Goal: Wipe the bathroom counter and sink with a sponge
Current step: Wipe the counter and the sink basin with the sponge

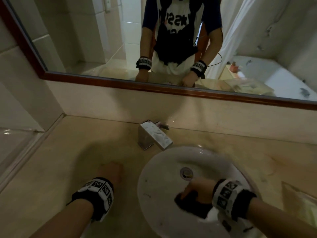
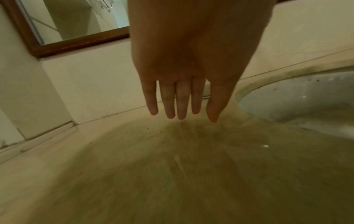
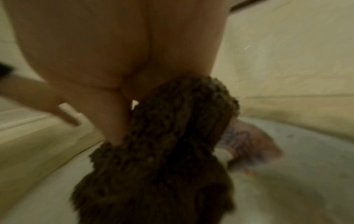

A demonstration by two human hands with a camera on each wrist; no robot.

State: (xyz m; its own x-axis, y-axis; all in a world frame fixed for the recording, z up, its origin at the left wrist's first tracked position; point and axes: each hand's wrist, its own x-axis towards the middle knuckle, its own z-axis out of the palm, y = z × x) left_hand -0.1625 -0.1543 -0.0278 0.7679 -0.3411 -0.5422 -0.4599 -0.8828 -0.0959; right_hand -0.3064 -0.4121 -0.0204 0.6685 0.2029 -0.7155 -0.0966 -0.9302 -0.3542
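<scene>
Right hand (image 1: 197, 190) grips a dark sponge (image 1: 192, 206), apparently pressed inside the sink (image 1: 154, 169) below the drain (image 1: 186, 172). Left hand (image 2: 184, 63), fingers straight, rests on the counter (image 1: 68, 160).

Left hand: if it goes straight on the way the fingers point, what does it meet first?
Probably the backsplash wall under the mirror frame. The left hand points across bare counter; nothing else shows in line, though depth is unclear.
</scene>
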